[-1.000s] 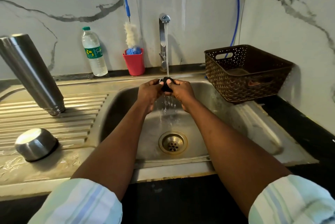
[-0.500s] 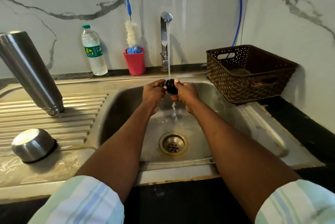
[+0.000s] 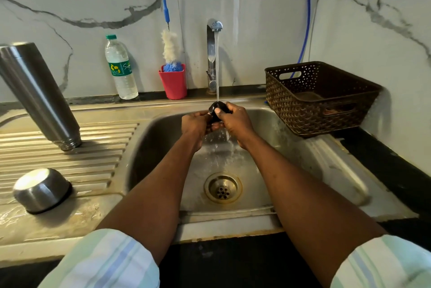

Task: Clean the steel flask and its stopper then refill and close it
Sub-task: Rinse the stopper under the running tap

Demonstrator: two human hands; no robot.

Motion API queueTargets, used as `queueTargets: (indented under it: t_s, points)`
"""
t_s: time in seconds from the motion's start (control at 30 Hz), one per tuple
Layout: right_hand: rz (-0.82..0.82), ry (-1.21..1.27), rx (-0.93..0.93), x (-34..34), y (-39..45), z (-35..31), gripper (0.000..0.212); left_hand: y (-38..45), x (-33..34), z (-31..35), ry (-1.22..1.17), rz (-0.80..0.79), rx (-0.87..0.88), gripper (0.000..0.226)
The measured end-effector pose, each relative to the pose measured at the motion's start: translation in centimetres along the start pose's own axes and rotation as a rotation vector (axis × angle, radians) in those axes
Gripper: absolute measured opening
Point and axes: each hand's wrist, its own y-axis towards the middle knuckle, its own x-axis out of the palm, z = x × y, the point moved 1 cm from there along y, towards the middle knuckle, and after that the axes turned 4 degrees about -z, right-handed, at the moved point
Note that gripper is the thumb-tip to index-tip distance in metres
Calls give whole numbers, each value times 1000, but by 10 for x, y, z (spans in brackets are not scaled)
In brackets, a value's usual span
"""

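Note:
A small black stopper [image 3: 215, 109] sits under the running stream from the tap [image 3: 214, 29], over the steel sink [image 3: 303, 162]. My left hand [image 3: 195, 122] and my right hand [image 3: 235, 120] both hold it, fingers curled round its sides, so most of it is hidden. Water splashes down from it into the basin. The steel flask [image 3: 39, 94] stands upside down and leaning on the ribbed drainboard at the left. Its steel cup lid [image 3: 40, 188] lies upside down nearer the front edge.
A plastic water bottle [image 3: 120, 68] and a red cup [image 3: 173, 81] with a bottle brush [image 3: 170, 46] stand against the marble wall. A brown woven basket [image 3: 319, 99] sits right of the basin. The drain [image 3: 222, 187] lies below my hands.
The stopper has been turned between my fingers under the stream. My hands have stayed at about the same spot under the tap, and the water keeps running.

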Motion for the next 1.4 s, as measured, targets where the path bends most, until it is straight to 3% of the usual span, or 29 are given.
queueTargets:
  t_s: [0.17,0.4,0.6,0.7,0.8,0.87,1.07,1.23,1.4]
  points:
    - [4,0,-51,-3,0,0,53,1,-1,1,-38,37,-37,13]
    - [136,-19,-40,-3,5,6,31,3,6,1,-79,-81,-64,22]
    - [172,42,48,-4,10,10,13,0,6,1,-93,-185,10,21]
    - [185,95,92,-7,11,11,16,1,3,0,-89,-168,30,27]
    - [173,150,176,-8,13,11,28,0,4,1,4,-172,24,12]
    - [155,211,205,-9,13,10,31,-1,6,1,18,-164,20,14]
    - [52,287,273,-8,9,11,27,1,3,-1,-35,-117,67,9]
    - [57,411,311,-6,11,14,32,6,1,-3,86,-104,112,19]
    - [10,427,307,-4,8,11,21,4,6,-4,230,-168,189,27]
